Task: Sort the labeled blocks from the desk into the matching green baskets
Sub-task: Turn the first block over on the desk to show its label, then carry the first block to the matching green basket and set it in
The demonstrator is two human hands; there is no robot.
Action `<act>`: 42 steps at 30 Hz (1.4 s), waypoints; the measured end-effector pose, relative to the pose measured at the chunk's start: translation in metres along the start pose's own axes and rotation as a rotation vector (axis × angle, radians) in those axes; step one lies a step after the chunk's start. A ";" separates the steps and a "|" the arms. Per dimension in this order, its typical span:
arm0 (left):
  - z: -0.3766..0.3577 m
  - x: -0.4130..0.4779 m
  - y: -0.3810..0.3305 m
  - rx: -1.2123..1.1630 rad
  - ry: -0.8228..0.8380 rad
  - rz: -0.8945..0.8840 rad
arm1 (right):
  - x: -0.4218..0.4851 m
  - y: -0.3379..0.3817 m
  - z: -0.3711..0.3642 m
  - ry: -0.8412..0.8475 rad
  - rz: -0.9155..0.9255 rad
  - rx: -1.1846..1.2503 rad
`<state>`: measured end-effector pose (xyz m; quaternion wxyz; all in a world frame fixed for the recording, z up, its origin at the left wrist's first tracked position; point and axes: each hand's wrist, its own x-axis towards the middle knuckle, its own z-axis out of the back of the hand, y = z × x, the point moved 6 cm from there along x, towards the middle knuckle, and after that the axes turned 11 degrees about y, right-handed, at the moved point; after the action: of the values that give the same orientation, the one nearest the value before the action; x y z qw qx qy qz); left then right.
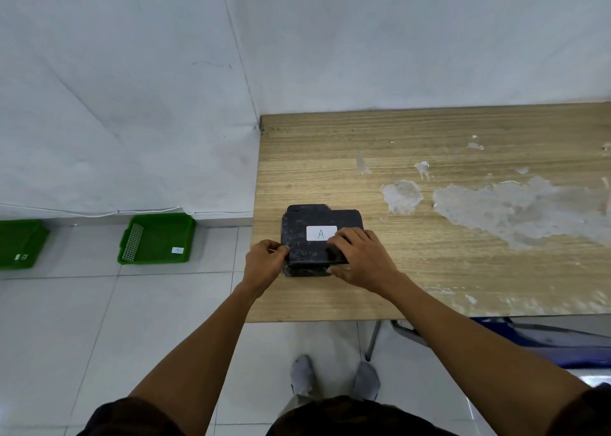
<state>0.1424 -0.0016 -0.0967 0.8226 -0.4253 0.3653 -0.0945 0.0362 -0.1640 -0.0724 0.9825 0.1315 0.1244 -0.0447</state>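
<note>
A stack of dark, marbled blocks (307, 224) lies near the left edge of the wooden desk (429, 137). The top block carries a white label with the letter A (321, 233). My left hand (264, 263) grips the stack's left front corner. My right hand (362, 260) lies over its right front part, fingers on top and thumb against the front side. Two green baskets stand on the floor to the left: one (157, 238) with a small white label inside, the other (20, 243) cut off by the frame's left edge.
The desk top has worn, peeled patches (515, 207) on the right. A white wall runs behind the desk and baskets. A blue chair (542, 339) stands under the desk's front right. My feet (334, 376) are on the tiled floor.
</note>
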 end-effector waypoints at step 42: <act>0.063 -0.003 0.022 0.313 -0.052 -0.152 | 0.019 0.022 0.040 0.231 -0.192 -0.226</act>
<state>0.1794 0.0530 -0.0886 0.8785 -0.3206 0.2917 -0.2010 0.0665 -0.1550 -0.0341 0.9614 0.0119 0.2524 -0.1086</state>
